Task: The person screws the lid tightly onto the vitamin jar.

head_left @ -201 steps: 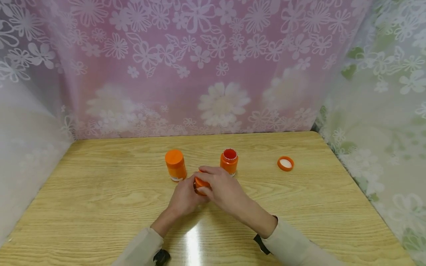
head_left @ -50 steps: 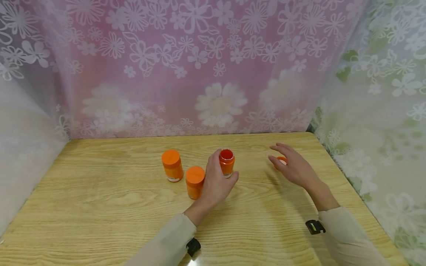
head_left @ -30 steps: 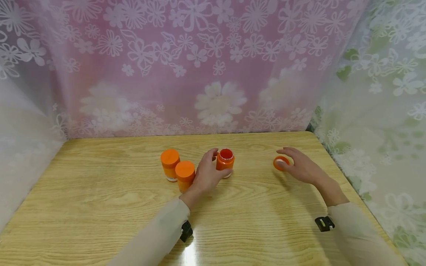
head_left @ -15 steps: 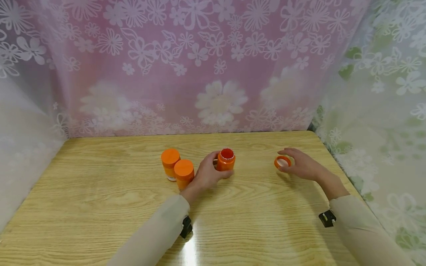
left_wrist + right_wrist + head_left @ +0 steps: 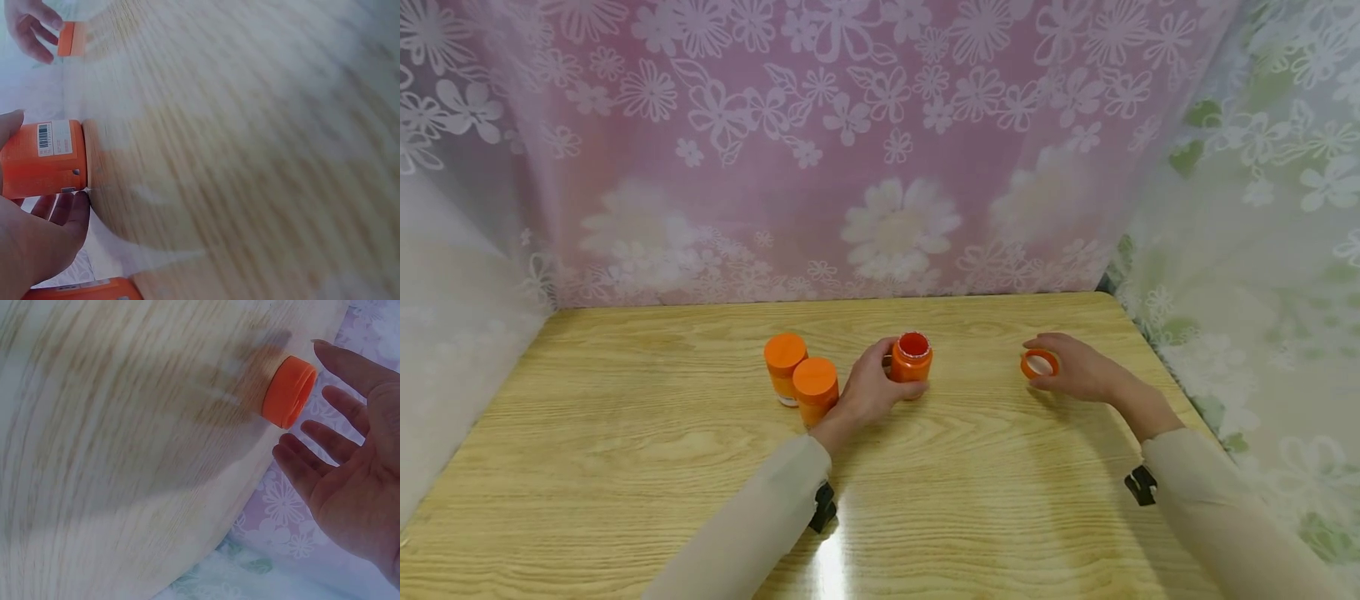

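Note:
In the head view, my left hand (image 5: 868, 387) curls around an uncapped orange jar (image 5: 912, 367), red inside and upright on the table. The left wrist view shows the thumb on one side of this jar (image 5: 47, 159) and the fingers on the other. My right hand (image 5: 1082, 368) is at an orange lid (image 5: 1028, 372), which lies with its white inner face up. In the right wrist view, its thumb and fingers spread on either side of the lid (image 5: 284, 390), with a gap visible. Two capped orange jars, a rear one (image 5: 784, 357) and a front one (image 5: 815, 385), stand left of my left hand.
A wood-grain table (image 5: 647, 433) carries everything. Behind it hangs a pink flowered curtain (image 5: 737, 208), and a pale green-and-white one (image 5: 1262, 292) runs along the right edge. The front capped jar is close beside my left wrist.
Both hands have left the front capped jar, which has shifted left beside the rear one. My left hand has closed around the uncapped jar, and the right has reached the lid.

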Motion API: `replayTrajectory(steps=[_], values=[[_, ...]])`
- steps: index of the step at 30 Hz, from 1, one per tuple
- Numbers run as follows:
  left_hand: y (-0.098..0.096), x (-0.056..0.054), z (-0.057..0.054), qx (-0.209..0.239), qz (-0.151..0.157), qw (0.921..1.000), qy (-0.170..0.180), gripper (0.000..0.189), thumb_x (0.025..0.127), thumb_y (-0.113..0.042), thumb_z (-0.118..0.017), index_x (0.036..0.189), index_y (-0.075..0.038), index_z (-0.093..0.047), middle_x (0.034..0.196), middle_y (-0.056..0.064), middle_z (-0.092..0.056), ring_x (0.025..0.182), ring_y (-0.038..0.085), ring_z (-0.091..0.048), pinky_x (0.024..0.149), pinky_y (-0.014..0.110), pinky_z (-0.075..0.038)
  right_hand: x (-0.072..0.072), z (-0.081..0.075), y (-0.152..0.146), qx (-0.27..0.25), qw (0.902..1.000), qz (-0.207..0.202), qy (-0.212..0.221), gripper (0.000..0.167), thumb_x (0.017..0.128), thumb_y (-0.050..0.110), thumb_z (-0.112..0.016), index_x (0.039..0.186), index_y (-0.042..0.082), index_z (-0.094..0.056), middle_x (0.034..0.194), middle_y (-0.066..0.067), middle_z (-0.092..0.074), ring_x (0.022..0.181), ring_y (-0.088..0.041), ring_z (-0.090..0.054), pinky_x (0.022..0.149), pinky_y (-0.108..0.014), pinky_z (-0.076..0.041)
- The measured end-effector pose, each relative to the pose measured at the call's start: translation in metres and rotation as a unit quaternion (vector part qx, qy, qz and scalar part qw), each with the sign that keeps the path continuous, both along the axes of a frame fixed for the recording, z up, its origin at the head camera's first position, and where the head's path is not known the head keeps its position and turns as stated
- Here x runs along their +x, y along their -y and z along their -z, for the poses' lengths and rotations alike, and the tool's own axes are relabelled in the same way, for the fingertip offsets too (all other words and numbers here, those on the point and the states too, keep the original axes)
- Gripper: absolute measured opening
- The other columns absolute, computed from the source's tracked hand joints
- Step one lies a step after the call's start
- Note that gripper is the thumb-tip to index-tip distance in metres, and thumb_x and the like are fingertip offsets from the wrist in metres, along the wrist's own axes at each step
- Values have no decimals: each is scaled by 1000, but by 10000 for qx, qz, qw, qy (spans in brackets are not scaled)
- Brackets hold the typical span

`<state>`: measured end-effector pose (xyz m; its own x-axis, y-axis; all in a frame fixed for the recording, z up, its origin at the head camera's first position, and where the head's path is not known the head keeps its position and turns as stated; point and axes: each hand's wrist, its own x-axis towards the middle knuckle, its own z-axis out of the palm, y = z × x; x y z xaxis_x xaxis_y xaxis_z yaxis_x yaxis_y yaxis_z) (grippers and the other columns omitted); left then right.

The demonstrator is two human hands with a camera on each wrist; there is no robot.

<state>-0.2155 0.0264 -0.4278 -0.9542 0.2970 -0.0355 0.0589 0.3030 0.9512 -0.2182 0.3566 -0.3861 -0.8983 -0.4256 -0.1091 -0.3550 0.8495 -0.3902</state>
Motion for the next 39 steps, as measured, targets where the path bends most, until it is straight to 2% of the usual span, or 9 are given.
replayTrajectory(steps=[8, 18, 25, 32, 39], values=[[0, -2, -2, -80, 69, 9999, 16, 69, 79, -19, -81, 138, -16, -45, 126, -1, -54, 113, 19, -54, 97, 38, -44, -4, 6, 1, -32, 10000, -40, 51, 54, 85, 17, -73, 130, -6, -53, 127, -28, -49, 117, -46, -44, 94, -60, -37], [2, -5, -7, -498, 200, 9986, -31, 69, 79, -22, -81, 138, -17, -46, 124, -4, -56, 108, 16, -54, 94, 34, -45, -10, 9, -1, -42, 9999, -22, 118, 44, 87, 13, -69, 126, -4, -56, 124, -26, -51, 114, -44, -46, 93, -59, -38], [3, -5, -7, -578, 305, 9978, -124, 70, 79, -23, -81, 139, -16, -45, 125, -3, -56, 107, 16, -55, 94, 33, -46, -13, 8, -1, 26, 9998, 1, 210, 40, 88, 14, -68, 123, -3, -57, 121, -24, -51, 108, -42, -50, 91, -58, -40], [3, -6, -6, -627, 323, 9973, -187, 70, 79, -23, -80, 139, -16, -45, 126, -2, -56, 108, 16, -55, 94, 33, -46, -16, 7, 4, 222, 9996, -109, 98, 33, 89, 12, -65, 118, -3, -58, 113, -21, -54, 101, -38, -53, 88, -56, -42], [4, -5, -6, -598, 326, 9975, -177, 69, 79, -23, -80, 139, -16, -46, 126, -2, -56, 108, 17, -56, 94, 33, -46, -16, 7, 5, 290, 9995, -26, 123, 35, 87, 12, -67, 118, -2, -58, 114, -22, -53, 102, -39, -53, 89, -57, -42]])
